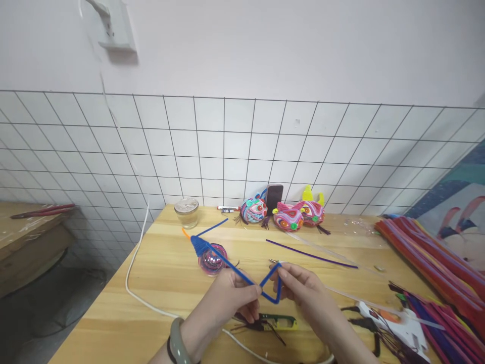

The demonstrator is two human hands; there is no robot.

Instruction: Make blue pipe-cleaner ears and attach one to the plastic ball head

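Between my two hands stretches a blue pipe cleaner [234, 267], its near end bent into an open triangle. My left hand [235, 297] pinches it where the triangle starts, thumb against fingers. On the other side, my right hand [305, 287] grips the triangle's upper right corner between thumb and fingers. At the far left end sits a solid blue wound wedge [199, 245] with an orange tip [185, 232] and a loose blue strand. Beneath the strand lies a round pink-purple coil [213, 260] with a shiny clear middle. Green-and-yellow thread snips [280, 322] rest below my hands.
A purple pipe cleaner [310, 253] lies behind my right hand. Colourful round animal figures [288, 218], a phone [274, 199], a marker [228, 209] and a glass cup [187, 214] line the wall. Rightward are a white glue gun [401, 326] and pipe cleaner bundles [435, 263]. A white cable [131, 288] crosses the left edge.
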